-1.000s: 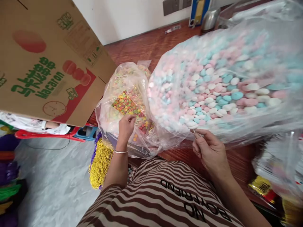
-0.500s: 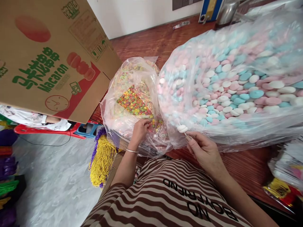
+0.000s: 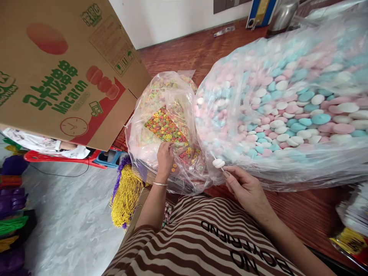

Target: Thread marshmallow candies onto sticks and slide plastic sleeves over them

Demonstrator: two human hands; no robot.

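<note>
My right hand is closed in a pinch around the lower end of a thin stick. White candies are threaded on this candy skewer, near its top. To the left, my left hand is closed at the edge of a clear plastic bag, its fingertips pinching the film. Small ring candies in yellow, orange, green and red fill that bag. Beyond my right hand lies a big clear bag full of pink, blue and white disc candies.
A cardboard Macaron box stands at the left. Yellow beaded strands hang by the table's left edge, near a red and blue stool. A metal cup stands at the back; packets lie at the right.
My left hand has shifted slightly left, and orange rings now show beside it. The skewer stays in my right hand, a little lower. The whole view has shifted slightly.
</note>
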